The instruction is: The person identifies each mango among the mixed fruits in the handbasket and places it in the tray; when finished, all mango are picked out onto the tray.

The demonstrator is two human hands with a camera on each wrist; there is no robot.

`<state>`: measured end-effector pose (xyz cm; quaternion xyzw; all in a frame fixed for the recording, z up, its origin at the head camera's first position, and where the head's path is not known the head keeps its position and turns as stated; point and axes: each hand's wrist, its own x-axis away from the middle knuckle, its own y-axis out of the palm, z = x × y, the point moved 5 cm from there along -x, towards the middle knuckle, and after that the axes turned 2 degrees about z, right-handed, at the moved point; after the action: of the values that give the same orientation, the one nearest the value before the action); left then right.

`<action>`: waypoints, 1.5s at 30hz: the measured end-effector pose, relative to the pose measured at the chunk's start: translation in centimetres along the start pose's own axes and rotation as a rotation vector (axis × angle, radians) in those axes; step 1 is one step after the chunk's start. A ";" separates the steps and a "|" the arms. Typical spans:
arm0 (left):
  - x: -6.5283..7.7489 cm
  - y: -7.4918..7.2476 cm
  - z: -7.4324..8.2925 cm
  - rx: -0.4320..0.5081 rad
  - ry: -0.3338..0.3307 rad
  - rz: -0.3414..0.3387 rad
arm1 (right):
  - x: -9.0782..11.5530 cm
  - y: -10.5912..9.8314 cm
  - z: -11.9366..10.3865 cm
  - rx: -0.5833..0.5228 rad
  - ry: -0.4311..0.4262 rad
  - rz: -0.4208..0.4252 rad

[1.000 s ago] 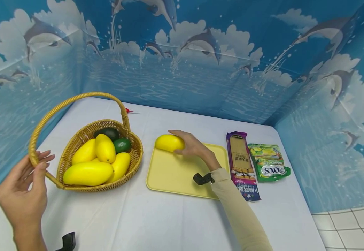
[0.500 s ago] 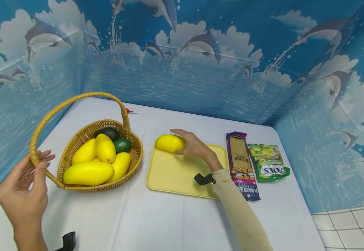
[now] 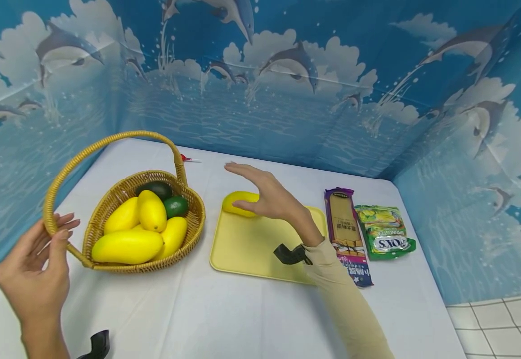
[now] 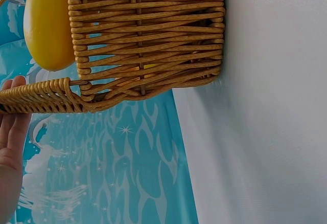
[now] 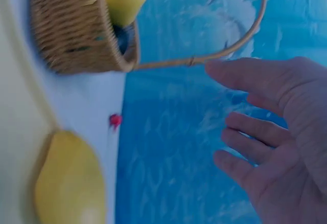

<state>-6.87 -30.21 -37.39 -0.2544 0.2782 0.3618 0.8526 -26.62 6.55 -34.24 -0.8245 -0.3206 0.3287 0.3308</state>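
My left hand (image 3: 36,274) holds the handle (image 3: 103,141) of a wicker basket (image 4: 153,35) at the left, thumb on one side and fingers on the other. Inside the basket lie several yellow mangoes (image 3: 127,247) and two dark green avocados (image 3: 176,207). On the far left corner of a pale yellow tray (image 3: 260,249) rests another mango (image 3: 232,203). My right hand (image 3: 271,194) is raised over that mango with spread fingers and holds nothing; its thumb overlaps the fruit in the head view. In the right wrist view, the mango (image 5: 71,183) is well apart from the fingers.
Right of the tray lies a purple pasta packet (image 3: 345,224), with a green candy bag (image 3: 383,232) beside it. A small red item with a white stick (image 3: 190,159) is behind the basket. Dolphin-print curtains (image 3: 242,114) enclose the white-covered table (image 3: 224,319).
My right hand has let go of the mango on the tray and lifted off it, its fingers spreading. The mango stays in place. My left hand and the basket have barely moved.
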 end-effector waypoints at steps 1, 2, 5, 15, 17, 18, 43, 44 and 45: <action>0.0 0.0 0.0 0.004 0.004 0.000 | -0.4 0.0 -0.8 -0.028 -0.026 -0.005; 0.0 0.0 0.0 0.005 0.007 0.000 | -0.8 0.0 -1.5 -0.060 -0.054 -0.015; -0.1 0.0 0.0 0.006 0.009 0.001 | -2.3 0.4 -3.3 -0.169 -0.115 -0.071; 0.0 0.2 0.0 -0.025 -0.055 0.016 | -7.3 4.6 -6.2 -0.554 -0.178 -0.441; 0.0 0.2 0.0 -0.016 -0.049 0.014 | -8.2 6.0 -6.5 -0.617 -0.176 -0.496; 0.0 0.2 0.1 -0.009 -0.042 0.011 | -8.5 6.7 -6.6 -0.642 -0.175 -0.518; 0.2 0.1 -0.1 0.024 -0.003 0.007 | -11.8 15.9 -8.8 -0.354 -0.106 -0.674; 0.2 0.1 -0.1 0.026 -0.001 0.008 | -11.9 15.9 -8.9 -0.330 -0.111 -0.673; 0.2 0.1 -0.1 0.026 -0.001 0.010 | -11.9 16.0 -9.0 -0.305 -0.116 -0.673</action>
<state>-6.87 -30.15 -37.61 -0.2420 0.2838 0.3624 0.8542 -21.72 -14.51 -37.33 -0.6928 -0.6372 0.1959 0.2748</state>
